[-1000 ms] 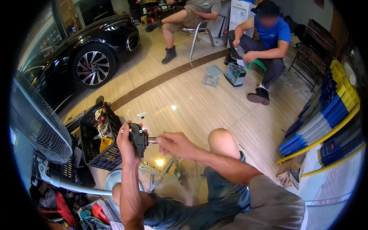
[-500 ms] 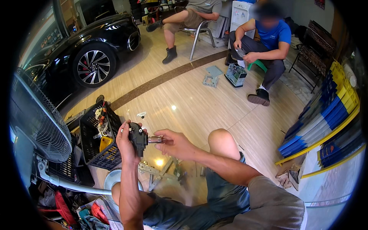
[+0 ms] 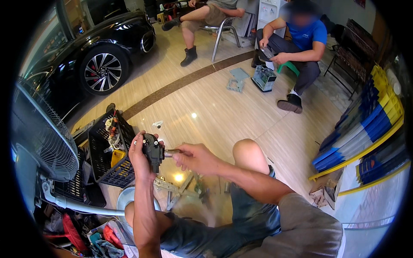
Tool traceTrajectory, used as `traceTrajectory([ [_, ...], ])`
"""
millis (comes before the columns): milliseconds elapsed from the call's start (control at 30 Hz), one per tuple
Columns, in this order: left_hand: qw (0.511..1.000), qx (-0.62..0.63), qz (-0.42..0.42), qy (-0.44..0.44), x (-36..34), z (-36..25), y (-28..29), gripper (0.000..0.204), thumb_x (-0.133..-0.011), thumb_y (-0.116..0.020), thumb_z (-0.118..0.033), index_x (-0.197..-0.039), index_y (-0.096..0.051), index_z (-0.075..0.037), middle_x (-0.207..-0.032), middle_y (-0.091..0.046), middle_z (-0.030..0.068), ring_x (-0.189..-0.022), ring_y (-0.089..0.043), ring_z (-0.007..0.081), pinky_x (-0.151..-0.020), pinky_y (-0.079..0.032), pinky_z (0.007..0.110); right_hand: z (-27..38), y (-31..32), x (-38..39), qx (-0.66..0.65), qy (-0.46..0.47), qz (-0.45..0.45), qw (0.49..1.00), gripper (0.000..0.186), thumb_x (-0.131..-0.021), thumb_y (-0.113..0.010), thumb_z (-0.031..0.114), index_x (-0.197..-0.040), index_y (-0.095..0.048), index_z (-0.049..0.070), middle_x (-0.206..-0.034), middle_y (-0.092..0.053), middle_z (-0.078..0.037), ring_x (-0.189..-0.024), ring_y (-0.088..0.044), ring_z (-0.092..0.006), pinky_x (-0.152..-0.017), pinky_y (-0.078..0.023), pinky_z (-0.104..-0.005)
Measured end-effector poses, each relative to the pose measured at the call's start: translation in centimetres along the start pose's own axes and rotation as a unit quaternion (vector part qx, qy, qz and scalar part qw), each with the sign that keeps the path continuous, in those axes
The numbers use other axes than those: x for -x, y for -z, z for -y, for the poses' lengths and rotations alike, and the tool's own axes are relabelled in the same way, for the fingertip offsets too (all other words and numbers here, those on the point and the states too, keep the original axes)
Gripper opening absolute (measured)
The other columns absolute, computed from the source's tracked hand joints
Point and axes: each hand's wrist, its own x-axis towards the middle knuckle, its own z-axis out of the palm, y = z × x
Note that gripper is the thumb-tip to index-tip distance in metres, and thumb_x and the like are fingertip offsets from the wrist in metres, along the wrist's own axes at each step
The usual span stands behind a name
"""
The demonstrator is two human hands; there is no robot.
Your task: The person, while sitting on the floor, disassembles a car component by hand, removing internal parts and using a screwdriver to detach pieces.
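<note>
My left hand [image 3: 140, 159] is closed around a black plastic housing [image 3: 152, 150] that looks like a gear unit, held upright above my lap. From its right side sticks out a shiny metal cylinder [image 3: 172, 152]. The fingers of my right hand [image 3: 198, 158] grip the outer end of that cylinder and partly cover it. Whether the cylinder is fixed in the housing or only pushed against it, I cannot tell. Below my hands, pale metal arms of some linkage [image 3: 183, 189] lie on the floor.
To the left stand a black plastic crate [image 3: 129, 170] with mixed parts and a fan [image 3: 43, 133]. A black car [image 3: 92, 47] is beyond. A seated person in blue [image 3: 307, 38] works beside an opened metal box [image 3: 263, 79]. At right is a blue-and-yellow rack [image 3: 361, 124].
My right hand has turned and shifted slightly left, covering more of the metal cylinder. The housing in my left hand has moved only a little, and the view has shifted slightly.
</note>
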Motion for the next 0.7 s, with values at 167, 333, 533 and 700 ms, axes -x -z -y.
traceTrajectory([
  [167, 1.0, 0.028, -0.004, -0.007, 0.03, -0.22, 0.16, 0.028, -0.1, -0.051, -0.022, -0.117, -0.051, -0.001, -0.092, -0.066, 0.0192, -0.071, -0.067, 0.0278, -0.066, -0.058, 0.038, 0.37, -0.38, 0.08, -0.013, -0.039, 0.007, 0.999, 0.035, -0.097, -0.061, 0.029, -0.115, -0.058, -0.001, -0.082, -0.066, -0.007, -0.066, -0.062, -0.0121, -0.059, -0.051, -0.0285],
  [333, 1.0, 0.022, 0.002, -0.005, -0.04, -0.21, 0.05, 0.029, -0.1, -0.051, -0.023, -0.118, -0.052, -0.001, -0.093, -0.066, 0.0188, -0.072, -0.068, 0.0285, -0.065, -0.058, 0.038, 0.57, 0.24, 0.22, 0.017, -0.005, 0.025, 1.0, 0.04, -0.099, -0.058, 0.029, -0.121, -0.055, -0.003, -0.093, -0.066, -0.008, -0.073, -0.062, -0.0114, -0.066, -0.052, -0.0274],
  [533, 1.0, 0.019, 0.012, -0.01, -0.13, -0.01, 0.46, 0.029, -0.1, -0.05, -0.024, -0.118, -0.051, -0.002, -0.094, -0.067, 0.0183, -0.074, -0.069, 0.0277, -0.066, -0.058, 0.037, 0.84, -0.39, 0.35, -0.003, -0.002, -0.027, 1.0, 0.036, -0.098, -0.059, 0.032, -0.111, -0.06, -0.002, -0.08, -0.066, -0.007, -0.067, -0.064, -0.0121, -0.06, -0.052, -0.0285],
  [700, 1.0, 0.006, 0.017, -0.01, -0.15, -0.01, 0.37, 0.031, -0.1, -0.049, -0.026, -0.12, -0.051, -0.002, -0.095, -0.067, 0.0181, -0.076, -0.069, 0.027, -0.067, -0.058, 0.035, -0.08, 0.01, -0.24, 0.018, 0.005, -0.01, 1.0, 0.038, -0.098, -0.057, 0.034, -0.111, -0.06, -0.002, -0.081, -0.066, -0.008, -0.067, -0.064, -0.0128, -0.06, -0.052, -0.0286],
])
